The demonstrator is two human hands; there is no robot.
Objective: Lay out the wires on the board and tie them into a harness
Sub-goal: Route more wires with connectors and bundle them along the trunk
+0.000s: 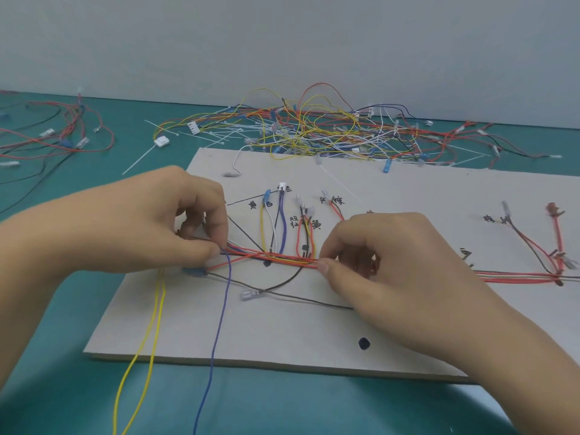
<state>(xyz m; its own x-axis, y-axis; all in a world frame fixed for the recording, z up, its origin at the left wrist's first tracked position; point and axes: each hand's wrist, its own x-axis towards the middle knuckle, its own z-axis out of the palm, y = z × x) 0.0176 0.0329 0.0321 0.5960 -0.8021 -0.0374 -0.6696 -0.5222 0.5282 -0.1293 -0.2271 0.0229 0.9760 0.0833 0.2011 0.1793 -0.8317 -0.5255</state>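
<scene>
- Far left of the teal desk (78, 387): loose red and black wires (47, 133) lie tangled, well apart from the board.
- Left hand (175, 221): its fingers (201, 251) are curled, with thumb and forefinger pinching the left end of the wire bundle (273, 258) over the board's left edge.
- Below that pinch, two yellow wires (150, 340) and a blue wire (219, 324) trail down across the grey board (282, 340) and off its near edge.
- Between the hands the bundle, mostly red with orange and yellow strands, lies flat on the board.
- Yellow, white and blue branch wires (273, 221) run from it toward handwritten marks, and a red loop (304, 233) lies just beside them.
- A dark wire with a clear terminal (251, 295) crosses below the bundle.
- Behind the board is a heap of mixed wires and white cable ties (314, 130).
- Right hand (376, 255): curled fingers, with the thumb tip pinching the bundle.
- Right of it the bundle carries on toward the board's right side, where a red branch (557, 233) turns up to a terminal.
</scene>
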